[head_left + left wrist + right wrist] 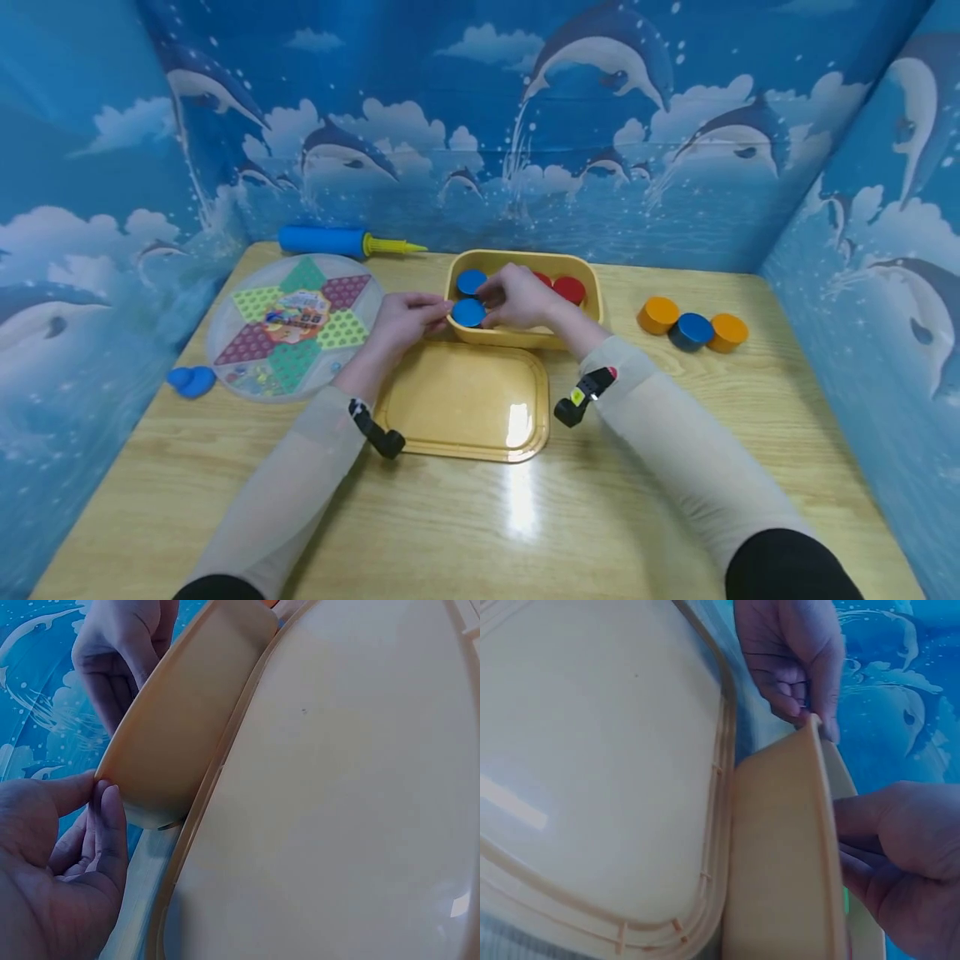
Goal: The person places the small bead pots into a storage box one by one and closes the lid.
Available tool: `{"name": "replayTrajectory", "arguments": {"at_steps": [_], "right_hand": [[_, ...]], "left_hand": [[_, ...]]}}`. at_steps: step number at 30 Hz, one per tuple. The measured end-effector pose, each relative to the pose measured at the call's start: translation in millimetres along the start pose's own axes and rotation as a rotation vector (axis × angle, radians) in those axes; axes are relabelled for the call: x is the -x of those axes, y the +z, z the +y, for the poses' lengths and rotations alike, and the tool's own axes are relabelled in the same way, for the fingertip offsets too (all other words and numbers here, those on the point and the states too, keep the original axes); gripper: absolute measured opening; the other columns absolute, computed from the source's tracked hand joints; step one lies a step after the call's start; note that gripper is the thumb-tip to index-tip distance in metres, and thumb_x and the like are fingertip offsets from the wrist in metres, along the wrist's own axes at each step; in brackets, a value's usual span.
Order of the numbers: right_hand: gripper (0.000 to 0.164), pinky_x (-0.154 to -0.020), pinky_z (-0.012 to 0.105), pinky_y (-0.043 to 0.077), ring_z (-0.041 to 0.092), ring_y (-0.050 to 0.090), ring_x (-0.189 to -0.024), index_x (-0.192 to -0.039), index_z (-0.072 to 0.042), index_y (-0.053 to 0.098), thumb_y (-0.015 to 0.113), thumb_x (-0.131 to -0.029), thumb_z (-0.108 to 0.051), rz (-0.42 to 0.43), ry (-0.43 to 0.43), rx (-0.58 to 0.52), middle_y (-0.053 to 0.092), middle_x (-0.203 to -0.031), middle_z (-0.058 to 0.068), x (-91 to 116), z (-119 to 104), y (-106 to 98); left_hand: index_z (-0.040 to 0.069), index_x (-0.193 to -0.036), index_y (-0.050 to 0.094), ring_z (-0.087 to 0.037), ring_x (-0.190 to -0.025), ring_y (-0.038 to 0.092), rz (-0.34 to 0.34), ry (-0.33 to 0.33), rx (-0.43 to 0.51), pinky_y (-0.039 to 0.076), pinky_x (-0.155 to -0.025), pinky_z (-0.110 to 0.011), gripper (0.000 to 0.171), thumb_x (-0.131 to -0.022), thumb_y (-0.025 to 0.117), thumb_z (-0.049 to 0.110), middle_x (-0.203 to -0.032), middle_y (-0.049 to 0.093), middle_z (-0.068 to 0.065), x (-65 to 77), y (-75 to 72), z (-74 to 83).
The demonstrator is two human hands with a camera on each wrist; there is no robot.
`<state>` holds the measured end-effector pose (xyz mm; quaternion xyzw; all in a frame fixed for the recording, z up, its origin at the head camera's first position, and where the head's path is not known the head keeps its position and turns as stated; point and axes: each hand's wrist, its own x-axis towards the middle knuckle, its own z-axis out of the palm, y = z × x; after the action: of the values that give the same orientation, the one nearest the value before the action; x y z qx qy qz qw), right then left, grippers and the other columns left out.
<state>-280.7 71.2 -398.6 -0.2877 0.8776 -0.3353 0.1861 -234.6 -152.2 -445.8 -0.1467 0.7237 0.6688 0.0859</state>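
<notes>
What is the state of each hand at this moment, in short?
Left hand: closed, pinching the yellow tub by its rim.
Right hand: inside the tub, beside a blue disc; whether gripping cannot be told.

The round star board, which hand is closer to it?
Left. The left hand is just right of the star board; the right hand is farther right, partly inside the yellow bin.

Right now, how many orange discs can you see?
2: one orange disc on the table left of a blue disc, another right of it. The right hand may hide more in the tan box.
</notes>
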Motion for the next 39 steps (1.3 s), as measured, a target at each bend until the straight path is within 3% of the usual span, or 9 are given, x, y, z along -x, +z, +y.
{"name": "replayTrajectory", "arguments": {"at_steps": [8, 15, 23, 33, 39], "right_hand": [[0.049, -0.100, 0.040, 0.059, 0.032, 0.068, -0.119, -0.139, 0.007, 0.064, 0.081, -0.095, -0.005, 0.007, -0.011, -0.060, 0.069, -0.132, 0.021, 25, 0, -18], [0.051, -0.101, 0.041, 0.058, 0.037, 0.065, -0.124, -0.143, 0.006, 0.060, 0.078, -0.097, -0.006, -0.008, -0.015, -0.118, 0.067, -0.136, 0.022, 59, 5, -35], [0.050, -0.097, 0.038, 0.060, 0.039, 0.065, -0.123, -0.141, 0.007, 0.062, 0.079, -0.095, -0.002, 0.056, -0.022, -0.153, 0.065, -0.136, 0.025, 102, 20, -56], [0.048, -0.098, 0.039, 0.059, 0.036, 0.065, -0.125, -0.140, 0.005, 0.063, 0.080, -0.096, -0.007, 0.137, 0.055, -0.104, 0.065, -0.138, 0.023, 145, 34, -81], [0.049, -0.096, 0.040, 0.060, 0.039, 0.067, -0.121, -0.139, 0.006, 0.064, 0.081, -0.096, -0.009, 0.191, 0.049, -0.032, 0.065, -0.136, 0.026, 165, 46, -93]], "left_hand": [[0.001, -0.123, 0.074, -0.022, -0.098, 0.074, 0.015, -0.013, -0.020, 0.063, -0.084, -0.029, 0.032, -0.098, 0.080, 0.019, -0.119, 0.070, -0.016, 0.8, 0.8, 0.5], [0.003, -0.126, 0.073, -0.022, -0.101, 0.072, 0.025, -0.022, -0.070, 0.063, -0.085, -0.029, 0.033, -0.099, 0.079, 0.022, -0.120, 0.069, -0.014, 2.1, 1.1, 0.9], [0.001, -0.126, 0.072, -0.021, -0.098, 0.073, 0.022, -0.028, -0.046, 0.063, -0.085, -0.028, 0.034, -0.099, 0.079, 0.021, -0.121, 0.070, -0.015, -0.3, 2.1, 1.3], [0.002, -0.127, 0.072, -0.021, -0.099, 0.073, 0.022, -0.041, -0.049, 0.063, -0.085, -0.028, 0.033, -0.100, 0.078, 0.020, -0.121, 0.070, -0.014, -1.3, 2.2, 1.5], [0.003, -0.126, 0.073, -0.021, -0.100, 0.073, 0.027, -0.047, -0.053, 0.063, -0.085, -0.028, 0.032, -0.100, 0.077, 0.021, -0.121, 0.070, -0.013, -0.7, 3.5, 2.1]]}}
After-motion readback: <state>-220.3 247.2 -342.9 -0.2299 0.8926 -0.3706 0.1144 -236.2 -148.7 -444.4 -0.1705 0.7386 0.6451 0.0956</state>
